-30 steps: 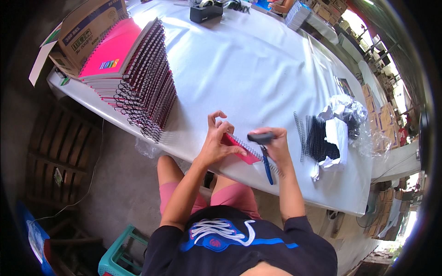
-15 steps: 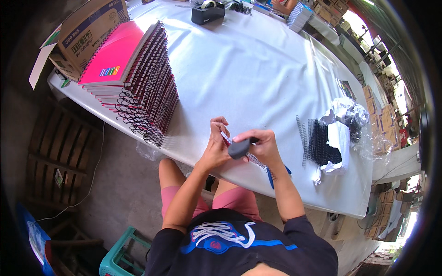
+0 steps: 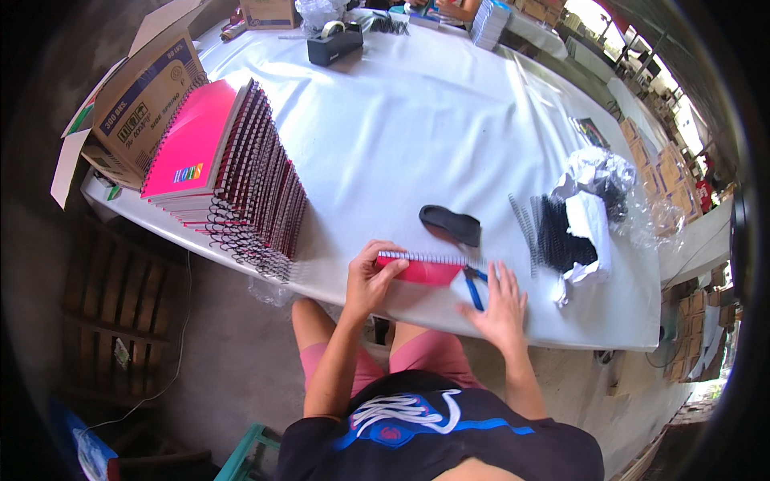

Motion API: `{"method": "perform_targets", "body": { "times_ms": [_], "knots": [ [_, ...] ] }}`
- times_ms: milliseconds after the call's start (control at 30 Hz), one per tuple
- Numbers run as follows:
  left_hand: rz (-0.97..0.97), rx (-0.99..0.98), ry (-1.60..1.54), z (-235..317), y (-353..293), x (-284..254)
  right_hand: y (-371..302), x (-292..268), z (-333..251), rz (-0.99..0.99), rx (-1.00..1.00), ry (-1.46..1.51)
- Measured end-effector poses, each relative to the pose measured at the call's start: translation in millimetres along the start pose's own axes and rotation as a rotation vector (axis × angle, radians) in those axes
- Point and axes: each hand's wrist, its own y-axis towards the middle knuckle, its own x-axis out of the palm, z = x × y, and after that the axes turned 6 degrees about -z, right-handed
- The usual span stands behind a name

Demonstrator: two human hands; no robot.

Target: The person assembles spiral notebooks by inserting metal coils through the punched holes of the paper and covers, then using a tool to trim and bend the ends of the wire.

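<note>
A notebook with a pink cover [image 3: 433, 273] stands at the table's near edge, its spiral-bound spine upward. My left hand [image 3: 372, 276] is closed on the notebook's left end, thumb in front and fingers behind. At the other end my right hand [image 3: 499, 309] is open, fingers spread, right beside blue-handled pliers [image 3: 473, 290]; whether it touches them I cannot tell. Beyond the notebook lies a flat, tapered black piece [image 3: 451, 225], its kind unclear. To the left rises a tall stack of pink spiral notebooks [image 3: 198, 140].
Loose black binding coils [image 3: 559, 235] lie on the right beside crumpled white paper [image 3: 589, 232] and clear plastic. An open cardboard box [image 3: 144, 104] stands behind the stack. At the far side are a black tape dispenser [image 3: 335, 44] and another person's hands [image 3: 457, 10].
The black piece has left my right hand and lies on the table. My right hand has opened and moved right, toward the pliers. The notebook has come down, its pink cover now showing.
</note>
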Motion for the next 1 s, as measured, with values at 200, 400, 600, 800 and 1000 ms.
{"method": "perform_targets", "body": {
  "times_ms": [200,400,600,800,1000],
  "knots": [
    [0.245,0.063,0.124,35.2,-7.7,13.5,-27.6,38.3,14.4,0.280,-0.160,0.039],
    [0.266,0.309,0.612,63.8,-9.8,15.1,-28.7,-33.2,-44.8,0.257,-0.475,0.659],
    [0.301,0.344,0.716,74.3,-14.3,16.7,-24.8,-56.2,-82.9,0.345,-0.618,0.398],
    [0.334,0.412,0.705,76.4,-15.1,15.6,-23.8,-58.5,-85.2,0.312,-0.624,0.367],
    [0.346,0.464,0.757,72.8,-17.3,15.6,-24.1,-64.0,-82.3,0.137,-0.663,0.472]
  ]
}}
